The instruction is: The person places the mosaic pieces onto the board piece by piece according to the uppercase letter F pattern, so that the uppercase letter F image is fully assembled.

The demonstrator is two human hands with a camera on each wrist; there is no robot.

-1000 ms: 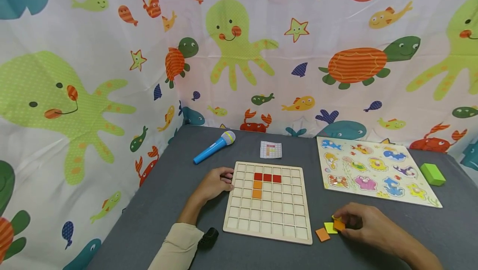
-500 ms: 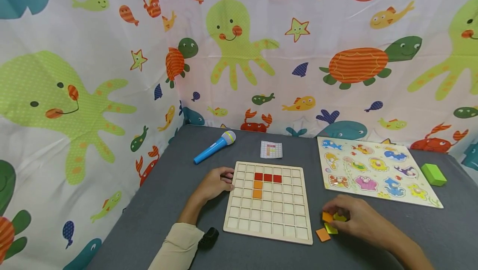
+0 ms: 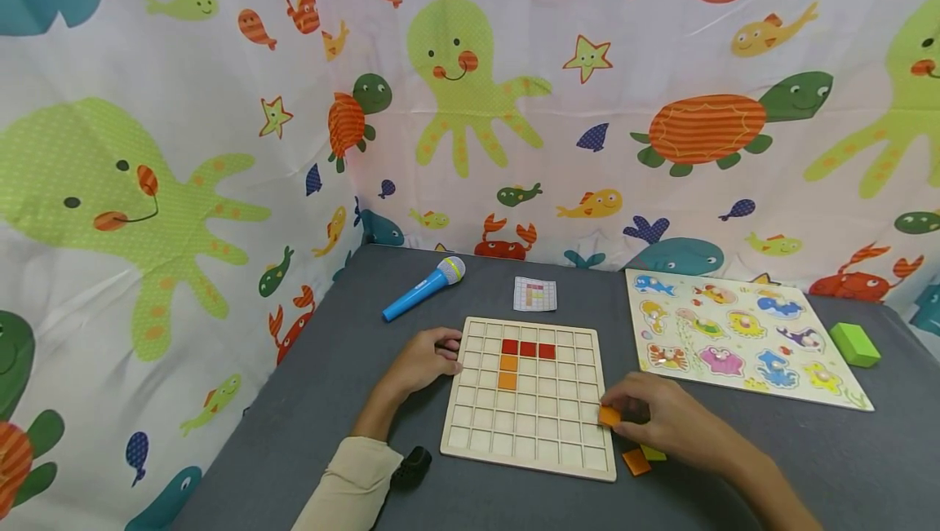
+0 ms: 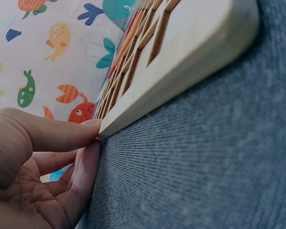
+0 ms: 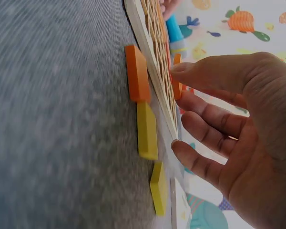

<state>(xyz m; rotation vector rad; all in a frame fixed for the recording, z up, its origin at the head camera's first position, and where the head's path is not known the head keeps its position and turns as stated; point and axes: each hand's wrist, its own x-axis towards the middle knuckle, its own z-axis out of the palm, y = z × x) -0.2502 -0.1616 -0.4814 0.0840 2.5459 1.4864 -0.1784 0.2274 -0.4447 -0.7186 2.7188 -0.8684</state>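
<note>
A wooden grid board (image 3: 529,433) lies on the grey table, with red tiles (image 3: 528,349) in a row and orange tiles (image 3: 507,372) below the leftmost one. My left hand (image 3: 419,364) pinches the board's left edge between thumb and fingers; the left wrist view shows the thumb (image 4: 62,133) at that edge. Over the board's right edge, my right hand (image 3: 661,417) pinches an orange tile (image 3: 609,416) between thumb and fingertips. Beneath that hand lie another orange tile (image 3: 636,462) and, in the right wrist view, two yellow tiles (image 5: 147,131), partly hidden from the head view.
Behind the board lie a small printed pattern card (image 3: 535,294) and a blue toy microphone (image 3: 422,290). At the right rest a sea-animal puzzle board (image 3: 734,335) and a green block (image 3: 855,344). A printed sea-animal curtain (image 3: 514,107) stands behind the table.
My right hand has picked an orange tile from the loose pile and carried it left to the board's right edge. The left hand has stayed at the board.
</note>
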